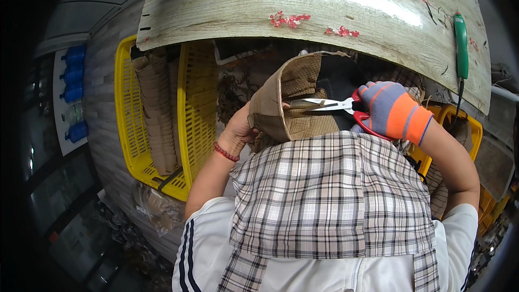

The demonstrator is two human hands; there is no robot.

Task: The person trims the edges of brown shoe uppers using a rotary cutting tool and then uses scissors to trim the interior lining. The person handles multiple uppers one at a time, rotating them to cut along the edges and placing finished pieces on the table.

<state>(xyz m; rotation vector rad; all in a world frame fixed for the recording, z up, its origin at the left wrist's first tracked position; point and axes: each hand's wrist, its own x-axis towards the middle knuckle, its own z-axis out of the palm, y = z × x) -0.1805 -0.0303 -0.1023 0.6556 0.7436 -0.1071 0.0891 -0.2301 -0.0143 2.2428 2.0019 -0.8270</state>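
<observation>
My left hand [239,128], bare with a red bead bracelet at the wrist, grips a brown cup-shaped fabric piece [268,103] by its outer side; some of its fingers are hidden behind or inside it. The piece lies tilted above my lap, its wide mouth turned to the right, showing a textured lining. On my right hand [393,109] is an orange and grey-blue striped glove. It holds scissors [338,105] by their red handles. Their silver blades are partly apart and reach into the mouth of the brown piece, towards a narrow strip or fold there.
A table [216,13] with wood-look top stands ahead, bearing red scraps and a green corded tool [460,48]. To the left, a yellow basket [125,108] holds a stack of nested brown pieces [157,113]. Another yellow basket [476,130] stands at the right.
</observation>
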